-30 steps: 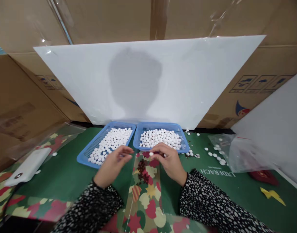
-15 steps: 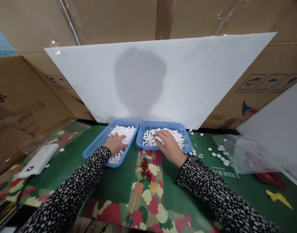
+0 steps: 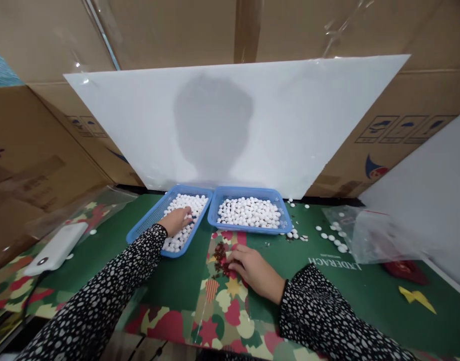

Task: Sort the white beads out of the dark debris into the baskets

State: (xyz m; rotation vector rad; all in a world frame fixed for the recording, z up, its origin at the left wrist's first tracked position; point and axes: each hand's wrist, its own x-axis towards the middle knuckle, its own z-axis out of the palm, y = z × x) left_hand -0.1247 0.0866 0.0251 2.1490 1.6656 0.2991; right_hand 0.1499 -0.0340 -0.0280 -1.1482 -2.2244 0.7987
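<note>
My left hand [image 3: 177,220] reaches into the left blue basket [image 3: 145,231], its fingers curled down among small white rounded pieces [image 3: 176,244]. Whatever lies between those fingertips is hidden. My right hand [image 3: 254,271] is low over the patterned strip of the table, thumb and fingers drawn together at a small heap of dark red-brown bits [image 3: 219,258]. Too little shows at its fingertips to tell what they hold. Beside the left basket stands a second blue basket [image 3: 248,230], also filled with white pieces [image 3: 248,213].
Loose white pieces [image 3: 341,247] lie on the right beside a clear plastic bag [image 3: 376,240]. A yellow scrap [image 3: 417,298] is at far right. A white power bank [image 3: 57,249] with a cable sits left. A white board [image 3: 230,125] and cardboard walls [image 3: 45,150] enclose the back.
My right hand has left the right basket and come down toward me to the red-brown bits. The left hand stays in its basket, its fingers now more curled together.
</note>
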